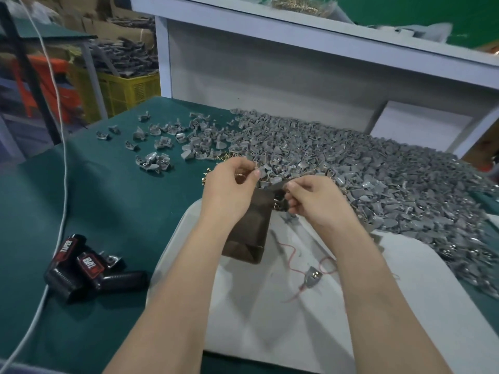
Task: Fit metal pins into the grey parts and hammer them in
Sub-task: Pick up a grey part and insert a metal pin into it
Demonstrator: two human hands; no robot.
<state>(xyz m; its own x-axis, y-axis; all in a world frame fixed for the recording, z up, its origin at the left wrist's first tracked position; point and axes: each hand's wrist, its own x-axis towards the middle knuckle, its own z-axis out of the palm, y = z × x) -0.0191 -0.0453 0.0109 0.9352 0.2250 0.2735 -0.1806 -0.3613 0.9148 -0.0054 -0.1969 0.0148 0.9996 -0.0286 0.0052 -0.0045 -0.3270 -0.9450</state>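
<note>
Both hands meet just above a brown block (pixel 249 233), wrists apart and fingertips almost touching. Left hand (pixel 232 184) is curled tight, thumb and forefinger pinched together, and a glint of brass pins (pixel 240 175) shows inside the curl; what sits right at the fingertips is too small to tell. Right hand (pixel 317 201) pinches a grey part (pixel 275 185) between thumb and fingers, the part pointing across towards the left hand, with its lower fingers curled under.

More pins of the same brass lie on the green bench (pixel 113 195) just beyond the left hand. A big heap of grey parts (pixel 364 174) spreads ahead of and out past the right hand, and a loose scatter of parts (pixel 159 139) lies ahead of the left hand. Under both forearms is a white tray (pixel 283 319), and on it, nearer the body than the right hand, a red wire (pixel 291 252) curls round a single grey piece (pixel 312 276). Well out beyond the left forearm lie black tools with red labels (pixel 86 268), with a white cable (pixel 62 157) running past them.
</note>
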